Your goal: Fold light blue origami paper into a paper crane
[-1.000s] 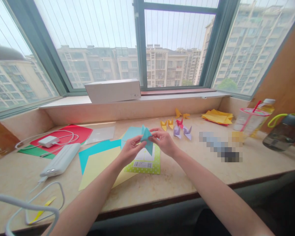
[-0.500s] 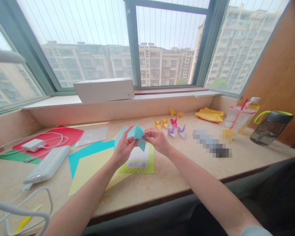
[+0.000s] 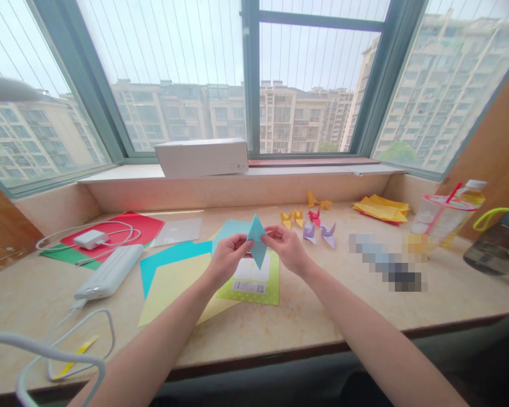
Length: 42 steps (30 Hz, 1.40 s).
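Observation:
A light blue piece of origami paper (image 3: 258, 240), folded into a narrow diamond, is held upright over the table. My left hand (image 3: 231, 254) pinches its left edge between thumb and fingers. On the opposite edge, my right hand (image 3: 286, 246) grips it the same way. Below the hands lie a green dotted paper packet (image 3: 271, 285) with a printed label, a pale yellow sheet (image 3: 173, 288) and a bright blue sheet (image 3: 161, 260). Folded paper cranes in yellow, red (image 3: 314, 217) and purple (image 3: 328, 233) stand to the right of my hands.
Leftward are a white power bank (image 3: 110, 271), a charger (image 3: 90, 239) with cables, and red paper (image 3: 146, 226). Yellow sheets (image 3: 382, 209), a plastic cup (image 3: 439, 217) with a straw and a dark bottle (image 3: 496, 243) stand right. A white box (image 3: 201, 158) rests on the sill.
The blue paper has turned from a slanted position to an upright diamond facing me. My left fingers, earlier partly spread, have closed on its edge. The view has shifted to the left.

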### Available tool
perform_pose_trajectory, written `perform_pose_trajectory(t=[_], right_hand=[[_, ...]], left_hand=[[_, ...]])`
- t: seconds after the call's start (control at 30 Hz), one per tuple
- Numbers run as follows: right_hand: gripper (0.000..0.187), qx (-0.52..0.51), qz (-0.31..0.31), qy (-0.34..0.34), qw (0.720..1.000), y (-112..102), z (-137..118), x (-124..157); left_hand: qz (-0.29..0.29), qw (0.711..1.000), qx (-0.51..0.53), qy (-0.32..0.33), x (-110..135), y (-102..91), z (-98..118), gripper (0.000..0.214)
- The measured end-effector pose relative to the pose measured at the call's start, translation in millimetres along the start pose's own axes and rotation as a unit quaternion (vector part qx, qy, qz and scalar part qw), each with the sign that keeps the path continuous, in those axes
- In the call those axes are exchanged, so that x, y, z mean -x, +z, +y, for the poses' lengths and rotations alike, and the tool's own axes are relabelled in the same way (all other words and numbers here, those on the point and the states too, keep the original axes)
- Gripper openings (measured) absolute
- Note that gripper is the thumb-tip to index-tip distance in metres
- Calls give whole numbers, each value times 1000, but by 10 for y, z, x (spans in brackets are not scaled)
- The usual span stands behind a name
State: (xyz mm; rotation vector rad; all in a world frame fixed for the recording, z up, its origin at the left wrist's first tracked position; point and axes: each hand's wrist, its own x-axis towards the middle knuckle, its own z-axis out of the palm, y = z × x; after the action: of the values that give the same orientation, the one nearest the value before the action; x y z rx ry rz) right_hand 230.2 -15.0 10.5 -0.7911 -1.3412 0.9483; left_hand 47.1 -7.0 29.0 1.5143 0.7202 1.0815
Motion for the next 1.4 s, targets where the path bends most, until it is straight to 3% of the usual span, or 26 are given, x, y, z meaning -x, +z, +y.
perform_pose_trajectory(t=[0.27, 0.4, 0.6, 0.77, 0.93, 1.07, 1.2, 1.3, 1.4], right_hand=[[32, -16, 8, 4, 1000, -19, -68, 0], [30, 0, 11, 1, 1000, -34, -68, 5], [28, 78, -50, 6, 996, -56, 6, 21], [23, 86, -68, -24, 994, -78, -25, 33], [30, 98, -72, -25, 992, -86, -111, 24], [23, 85, -45, -43, 994, -63, -83, 5], [24, 75, -3, -51, 996, -16, -24, 10], [31, 68, 15, -56, 996, -2, -15, 9], [48, 53, 14, -18, 998, -25, -43, -2]], left_hand=[[-18, 997, 69, 26, 40, 41, 18, 74], [-38, 997, 54, 45, 12, 25, -53, 55], [6, 999, -12, 41, -11, 8, -40, 31], [20, 1000, 1, 18, 23, 32, 45, 28], [9, 998, 56, 12, 27, 24, 35, 33], [-6, 997, 82, 10, 31, 32, 33, 42], [16, 997, 78, -14, 16, 50, 0, 73], [-15, 997, 47, -51, -3, 44, -44, 59], [-46, 997, 2, -59, -1, 37, -60, 42]])
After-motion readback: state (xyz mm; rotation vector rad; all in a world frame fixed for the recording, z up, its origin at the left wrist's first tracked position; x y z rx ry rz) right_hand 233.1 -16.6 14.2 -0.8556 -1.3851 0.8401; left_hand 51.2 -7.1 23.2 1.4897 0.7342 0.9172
